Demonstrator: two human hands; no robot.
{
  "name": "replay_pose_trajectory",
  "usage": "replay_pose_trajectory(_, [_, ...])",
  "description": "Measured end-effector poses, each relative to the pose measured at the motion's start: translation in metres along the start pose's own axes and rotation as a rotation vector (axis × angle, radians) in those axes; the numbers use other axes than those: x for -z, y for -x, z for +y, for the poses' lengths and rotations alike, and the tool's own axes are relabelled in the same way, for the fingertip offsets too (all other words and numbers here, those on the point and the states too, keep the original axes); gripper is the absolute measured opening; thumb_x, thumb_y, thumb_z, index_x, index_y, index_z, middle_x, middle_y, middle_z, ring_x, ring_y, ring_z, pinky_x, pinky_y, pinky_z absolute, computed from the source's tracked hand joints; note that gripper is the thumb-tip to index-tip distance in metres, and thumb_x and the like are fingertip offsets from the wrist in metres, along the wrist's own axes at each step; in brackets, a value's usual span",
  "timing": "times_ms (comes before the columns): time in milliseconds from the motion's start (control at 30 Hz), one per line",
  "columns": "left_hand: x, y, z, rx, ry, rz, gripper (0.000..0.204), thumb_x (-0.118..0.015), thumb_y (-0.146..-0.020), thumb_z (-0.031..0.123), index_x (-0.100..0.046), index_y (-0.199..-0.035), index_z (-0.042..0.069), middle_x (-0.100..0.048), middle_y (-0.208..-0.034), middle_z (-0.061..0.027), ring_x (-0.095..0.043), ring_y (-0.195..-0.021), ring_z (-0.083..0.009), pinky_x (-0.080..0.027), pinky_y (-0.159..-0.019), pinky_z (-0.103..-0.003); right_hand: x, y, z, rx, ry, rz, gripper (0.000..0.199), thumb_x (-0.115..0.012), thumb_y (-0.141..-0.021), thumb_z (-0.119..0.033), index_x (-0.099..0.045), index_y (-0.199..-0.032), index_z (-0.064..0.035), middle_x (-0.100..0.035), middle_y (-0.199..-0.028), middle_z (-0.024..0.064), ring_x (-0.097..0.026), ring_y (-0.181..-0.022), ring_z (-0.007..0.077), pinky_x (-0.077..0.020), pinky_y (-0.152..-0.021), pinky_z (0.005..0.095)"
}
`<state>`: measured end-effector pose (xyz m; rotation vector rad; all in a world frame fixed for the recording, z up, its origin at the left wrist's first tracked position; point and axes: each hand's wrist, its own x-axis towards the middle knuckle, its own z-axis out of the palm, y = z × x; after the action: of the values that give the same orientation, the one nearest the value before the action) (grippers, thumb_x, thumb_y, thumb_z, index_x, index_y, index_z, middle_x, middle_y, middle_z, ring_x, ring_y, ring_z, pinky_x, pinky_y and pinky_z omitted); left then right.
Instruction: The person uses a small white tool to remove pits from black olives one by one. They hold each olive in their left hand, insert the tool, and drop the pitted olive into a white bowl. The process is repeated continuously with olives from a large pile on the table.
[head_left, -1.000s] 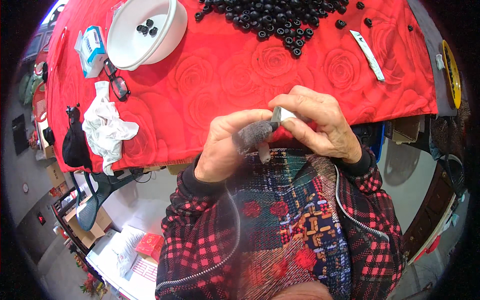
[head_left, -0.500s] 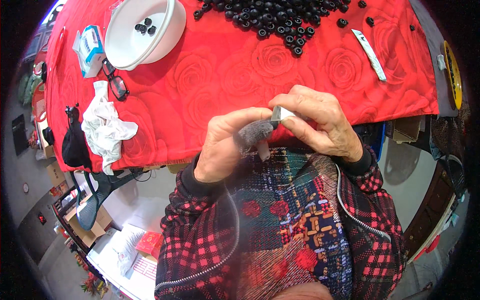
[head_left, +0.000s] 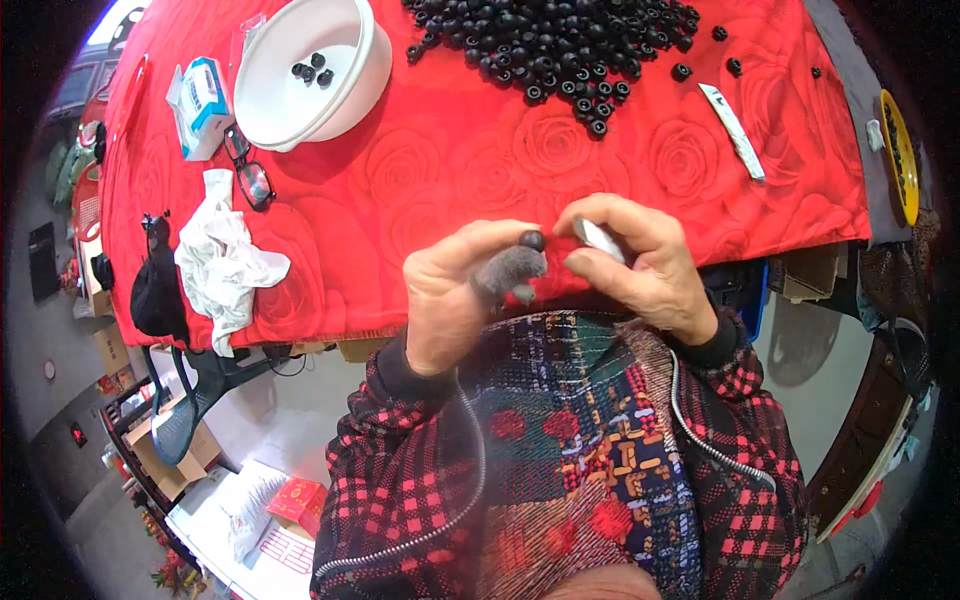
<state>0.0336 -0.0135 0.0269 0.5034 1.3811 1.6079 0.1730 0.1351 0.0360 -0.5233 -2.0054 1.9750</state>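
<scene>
My left hand [head_left: 440, 290] pinches a small round black cap-like piece [head_left: 532, 240] between its thumb and fingers. A fuzzy grey wrap [head_left: 508, 272] covers part of those fingers. A short distance to the right, my right hand [head_left: 655, 265] grips a flat white strip-like tool [head_left: 598, 239] between thumb and forefinger; its exact kind does not show. The tool and the black piece are apart, both over the near edge of the red tablecloth. Farther off lies a large heap of similar black pieces [head_left: 545, 45], and several more sit in a white basin [head_left: 378, 75].
On the red rose-patterned tablecloth [head_left: 470, 180], a long white strip [head_left: 732, 132] lies at the right. To the left are a blue-and-white box [head_left: 200, 105], eyeglasses [head_left: 250, 175], a crumpled white cloth [head_left: 222, 260] and a black pouch [head_left: 158, 285]. A yellow tray [head_left: 900, 160] stands far right.
My hands have drawn apart. The white tool, earlier up against what the left hand holds, is now clear of it, and the black piece shows. The view has shifted slightly.
</scene>
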Motion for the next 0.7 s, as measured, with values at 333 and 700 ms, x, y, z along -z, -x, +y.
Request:
replay_pose_trajectory(333, [0.0,0.006,-0.009,-0.444,-0.439,0.038,0.027,-0.069,-0.078,-0.005,-0.065,-0.105,0.0,-0.066,-0.091,-0.0089,-0.065,-0.084,-0.0175,-0.053,-0.069,-0.027,-0.032,0.001,0.0,-0.029,-0.038,0.121,0.023,-0.071,-0.081,-0.008,-0.061,-0.099,0.0004,-0.063,-0.084,0.0045,-0.06,-0.077,0.0094,-0.0478,-0.064,0.0259])
replay_pose_trajectory(700, [0.016,0.013,0.001,0.336,0.289,-0.35,0.017,-0.06,-0.087,0.0,-0.062,-0.103,-0.001,-0.066,-0.087,-0.006,-0.063,-0.074,-0.0089,-0.05,-0.063,-0.022,-0.022,0.007,0.005,0.584,0.39,0.014,0.035,-0.071,-0.067,-0.005,-0.063,-0.101,-0.0004,-0.058,-0.073,0.0111,-0.059,-0.061,0.027,-0.0448,-0.052,0.0356])
